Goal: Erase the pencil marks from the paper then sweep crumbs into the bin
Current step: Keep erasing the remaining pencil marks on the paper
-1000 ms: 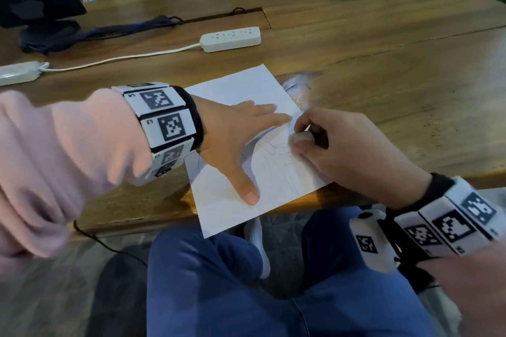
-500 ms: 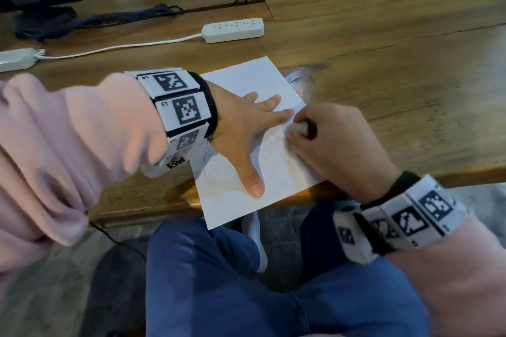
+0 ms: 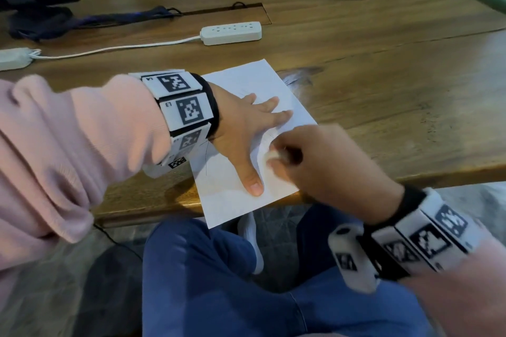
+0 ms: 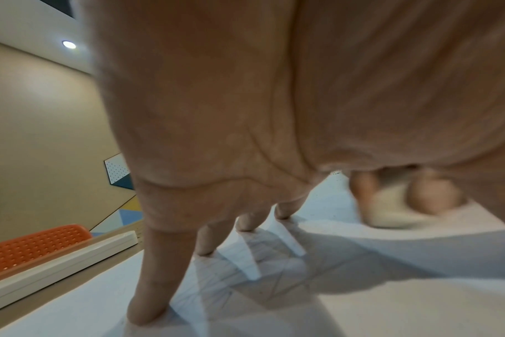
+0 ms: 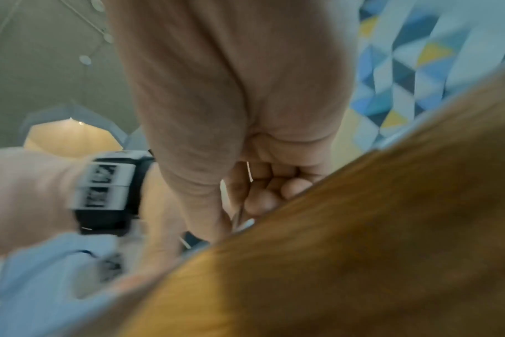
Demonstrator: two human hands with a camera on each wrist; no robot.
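Note:
A white sheet of paper with faint pencil lines lies at the near edge of the wooden table, its lower corner hanging over the edge. My left hand lies flat on the sheet with fingers spread and thumb stretched toward me, pinning it down. My right hand pinches a whitish eraser and presses it on the paper just right of the left thumb; it is motion-blurred. In the left wrist view the eraser sits between blurred fingertips on the paper. No bin is in view.
A white power strip with its cable lies behind the paper, and a second one at the far left. A dark cloth and a monitor base sit at the back left. My blue-trousered legs are below the table edge.
My right hand has slid with the eraser toward me and leftward over the paper, now near the left thumb. The left hand stays flat on the sheet.

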